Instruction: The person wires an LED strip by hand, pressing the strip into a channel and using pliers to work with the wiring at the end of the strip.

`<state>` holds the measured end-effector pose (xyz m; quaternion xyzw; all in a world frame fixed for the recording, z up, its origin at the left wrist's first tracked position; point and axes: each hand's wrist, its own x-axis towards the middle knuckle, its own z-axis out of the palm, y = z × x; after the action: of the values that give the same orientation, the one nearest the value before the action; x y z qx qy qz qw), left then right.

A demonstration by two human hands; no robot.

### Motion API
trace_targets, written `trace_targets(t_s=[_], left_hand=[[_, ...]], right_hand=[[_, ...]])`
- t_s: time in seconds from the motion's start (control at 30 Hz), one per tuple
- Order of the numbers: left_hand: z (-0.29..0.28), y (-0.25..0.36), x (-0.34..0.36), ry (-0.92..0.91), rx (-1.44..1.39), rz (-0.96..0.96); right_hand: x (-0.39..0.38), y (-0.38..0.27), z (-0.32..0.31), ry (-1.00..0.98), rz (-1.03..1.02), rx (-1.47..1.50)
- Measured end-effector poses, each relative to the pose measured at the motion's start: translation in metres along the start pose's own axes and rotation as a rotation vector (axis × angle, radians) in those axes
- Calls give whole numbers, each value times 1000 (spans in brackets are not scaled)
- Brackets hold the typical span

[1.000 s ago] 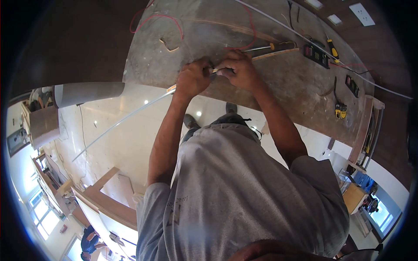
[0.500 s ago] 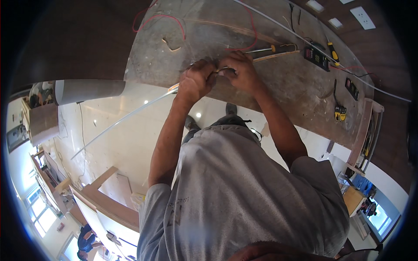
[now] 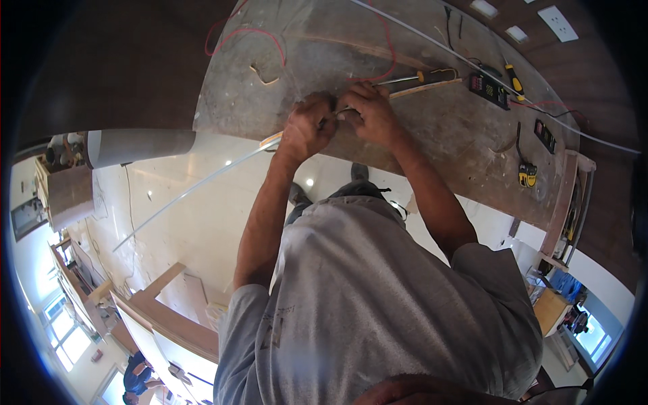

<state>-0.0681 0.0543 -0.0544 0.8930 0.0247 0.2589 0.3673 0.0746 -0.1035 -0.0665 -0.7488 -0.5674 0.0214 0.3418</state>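
Note:
My left hand [image 3: 309,127] and my right hand [image 3: 372,113] work close together at the bench's near edge, fingers closed in a pinch. Between them passes a thin dark wire [image 3: 343,110], whose ends are hidden by the fingers. A long, narrow white strip [image 3: 192,188] runs from under my left hand out past the edge, with an orange-tan piece [image 3: 271,141] beside it. Beyond my right hand, a thin tan-edged strip [image 3: 426,87] reaches toward a black box-shaped device [image 3: 489,91]. A yellow-handled screwdriver [image 3: 405,79] lies just beyond those fingers.
The worn bench [image 3: 445,142] also carries red wire [image 3: 260,30], a tan wire scrap [image 3: 262,75], another yellow-black screwdriver [image 3: 514,81], a smaller black device [image 3: 545,136] and a yellow tape measure [image 3: 527,175]. A long white strip [image 3: 466,57] crosses its far right. Another person [image 3: 138,378] is at lower left.
My hands stay nearly in place, the left shifting slightly to the right. The white strip's far end has moved a little with it, and the view has shifted slightly.

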Motion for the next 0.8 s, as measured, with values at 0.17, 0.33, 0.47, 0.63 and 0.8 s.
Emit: trace_targets(t_s=[0.17, 0.33, 0.47, 0.63, 0.8], left_hand=[[4, 2, 2, 73, -60, 44], [7, 2, 0, 91, -4, 45], [6, 2, 0, 97, -1, 58], [0, -2, -11, 101, -21, 43], [-6, 14, -13, 73, 43, -98]], right_hand=[[0, 0, -2, -46, 15, -38], [3, -4, -4, -60, 41, 35], [5, -4, -2, -13, 16, 17], [6, -6, -2, -51, 22, -35], [2, 3, 7, 39, -35, -35]])
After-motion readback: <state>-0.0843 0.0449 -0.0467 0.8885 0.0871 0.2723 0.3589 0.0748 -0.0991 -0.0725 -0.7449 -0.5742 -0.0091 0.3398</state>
